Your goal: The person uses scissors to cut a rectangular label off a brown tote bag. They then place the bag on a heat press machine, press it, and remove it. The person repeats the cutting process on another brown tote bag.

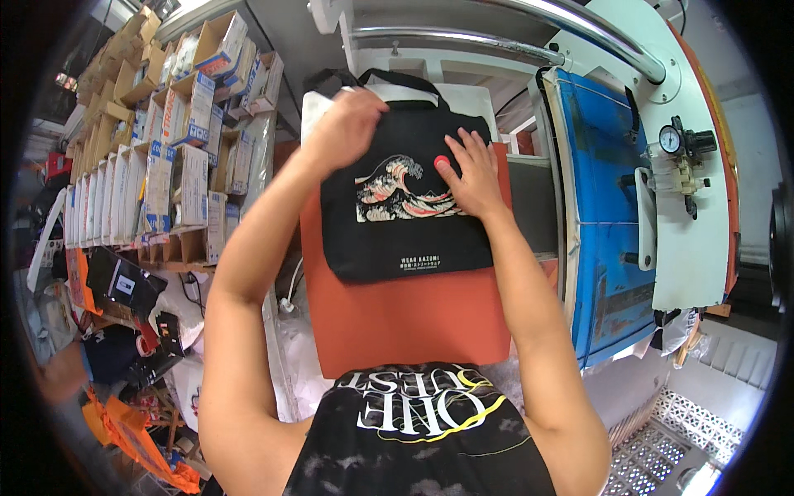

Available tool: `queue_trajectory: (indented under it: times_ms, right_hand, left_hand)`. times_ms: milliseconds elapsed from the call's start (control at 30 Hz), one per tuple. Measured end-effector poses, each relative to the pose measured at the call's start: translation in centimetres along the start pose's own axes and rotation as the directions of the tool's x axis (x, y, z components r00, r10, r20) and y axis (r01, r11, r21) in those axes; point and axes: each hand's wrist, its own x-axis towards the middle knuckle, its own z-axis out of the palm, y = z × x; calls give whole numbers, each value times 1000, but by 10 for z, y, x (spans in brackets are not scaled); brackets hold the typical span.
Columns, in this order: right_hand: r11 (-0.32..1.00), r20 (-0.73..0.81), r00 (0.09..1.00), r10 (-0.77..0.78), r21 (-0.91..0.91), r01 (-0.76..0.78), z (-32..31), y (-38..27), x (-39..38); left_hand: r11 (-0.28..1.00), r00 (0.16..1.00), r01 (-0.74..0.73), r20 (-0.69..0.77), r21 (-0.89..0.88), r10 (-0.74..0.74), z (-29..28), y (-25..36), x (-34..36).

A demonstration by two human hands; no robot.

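A black tote bag (397, 244) lies flat, its handles (404, 78) toward the far side. On its front is a wave print (399, 192) in white and red, with a red disc (442, 162) at the upper right. My right hand (473, 175) rests on the right part of the bag, fingers spread, thumb beside the red disc. Over the bag's upper left corner, close to the handles, is my left hand (349, 124). Its fingers look curled but are blurred, and whether they grip anything cannot be made out. Beneath the bag lies an orange-red pad (401, 326).
Cardboard boxes (186, 116) are stacked on the left. To the right stands a machine with a blue panel (608, 223), a white plate (691, 264) and a pressure gauge (670, 139). A metal bar (455, 37) crosses beyond the bag. A white platen (477, 99) shows behind its top.
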Motion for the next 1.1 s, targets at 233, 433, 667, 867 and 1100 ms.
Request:
queue_trajectory:
  times_ms: [233, 433, 667, 867, 1100]
  right_hand:
    - [996, -171, 982, -78, -46, 72, -11, -30, -28]
    - [983, -63, 993, -98, -162, 86, 2, -48, -25]
    - [987, -22, 999, -27, -160, 23, 12, -42, -23]
    - [976, -178, 965, 190, -74, -206, -18, 3, -8]
    - [848, 1, 856, 517, 141, -511, -36, 8, -31]
  left_hand:
    - [984, 986, 128, -127, 125, -112, 26, 51, -59]
    - [955, 988, 153, -23, 254, -153, 37, 70, -64]
    - [959, 983, 169, -106, 229, -148, 48, 61, -71]
    - [884, 873, 455, -256, 113, -416, 13, 63, -64]
    - [613, 591, 788, -209, -59, -779, 18, 75, -123]
